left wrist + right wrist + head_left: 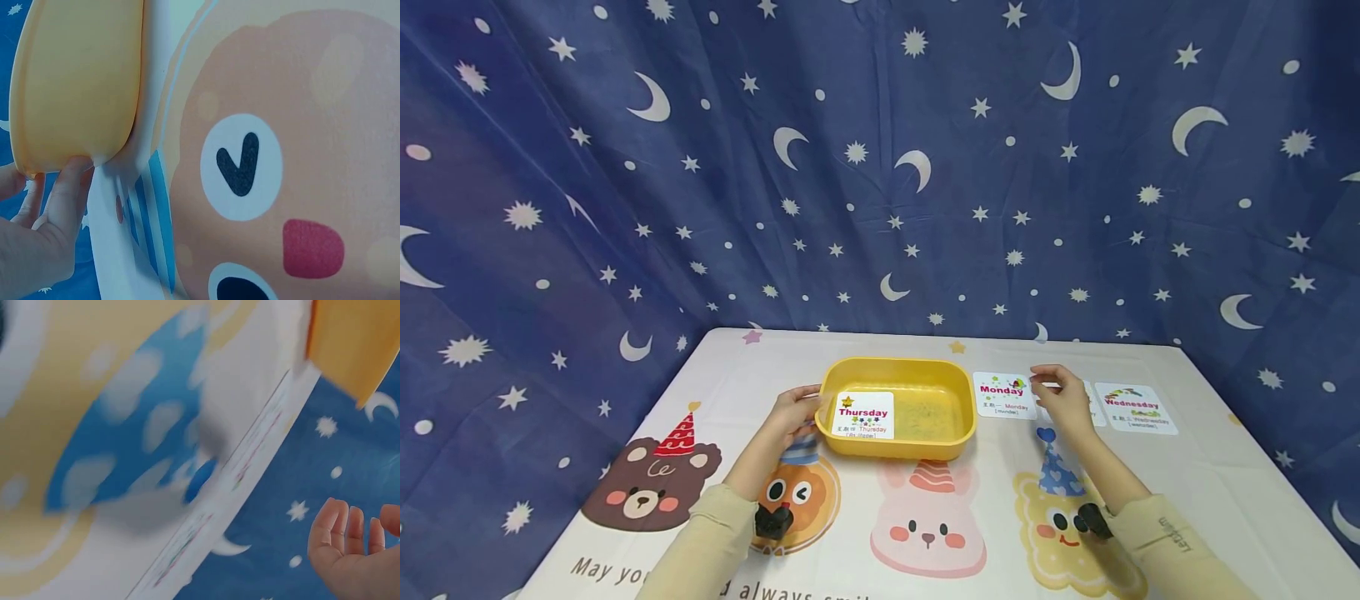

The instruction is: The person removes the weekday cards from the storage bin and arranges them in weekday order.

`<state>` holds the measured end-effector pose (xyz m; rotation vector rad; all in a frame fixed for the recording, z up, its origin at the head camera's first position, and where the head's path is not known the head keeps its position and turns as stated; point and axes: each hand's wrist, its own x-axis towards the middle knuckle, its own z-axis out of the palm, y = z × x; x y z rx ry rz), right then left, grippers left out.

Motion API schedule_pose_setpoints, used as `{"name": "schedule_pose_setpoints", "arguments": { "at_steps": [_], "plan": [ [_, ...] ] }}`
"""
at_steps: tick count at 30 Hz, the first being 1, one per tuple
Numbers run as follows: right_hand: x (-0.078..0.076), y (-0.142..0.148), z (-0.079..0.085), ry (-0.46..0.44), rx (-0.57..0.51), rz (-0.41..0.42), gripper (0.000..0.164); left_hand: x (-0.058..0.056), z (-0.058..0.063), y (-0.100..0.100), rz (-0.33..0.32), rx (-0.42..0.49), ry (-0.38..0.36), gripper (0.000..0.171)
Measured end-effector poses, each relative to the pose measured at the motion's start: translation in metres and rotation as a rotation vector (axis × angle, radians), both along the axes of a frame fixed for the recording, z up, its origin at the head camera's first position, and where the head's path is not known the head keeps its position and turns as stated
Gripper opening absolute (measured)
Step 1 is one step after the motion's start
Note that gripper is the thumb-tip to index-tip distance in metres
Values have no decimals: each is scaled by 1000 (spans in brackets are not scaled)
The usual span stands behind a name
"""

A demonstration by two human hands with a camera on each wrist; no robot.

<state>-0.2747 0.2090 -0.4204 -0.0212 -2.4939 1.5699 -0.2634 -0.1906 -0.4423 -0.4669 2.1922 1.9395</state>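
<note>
My left hand grips the left end of a yellow plastic bin; the left wrist view shows its fingertips against the bin's wall. Inside the bin, on the left, lies a white Thursday card, its lower edge hidden by the front rim. My right hand hovers over the card row with fingers loosely bent and nothing between them. Left of it lies the Monday card. Under it is another white card, mostly covered by the hand. The Wednesday card lies farther right.
A white tablecloth printed with cartoon animals and lettering covers the table. Behind it hangs a dark blue curtain with moons and stars. Both wrists carry small black devices.
</note>
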Motion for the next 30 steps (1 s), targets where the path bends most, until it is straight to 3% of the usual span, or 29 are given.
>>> {"name": "schedule_pose_setpoints", "arguments": {
  "at_steps": [9, 17, 21, 30],
  "plan": [
    [2, -48, 6, -25, -100, 144, 29, 0, 2, 1, -1, -2, 2, 39],
    [6, -80, 14, -62, -98, 231, 28, 1, 1, 1, 0, -3, -8, 40],
    [6, -96, 18, -87, -57, 286, 26, 1, 1, 0, 11, -7, -10, 40],
    [-6, -128, 18, -174, 162, 496, 33, 1, 1, 1, 17, -11, -13, 40]
  ]
}}
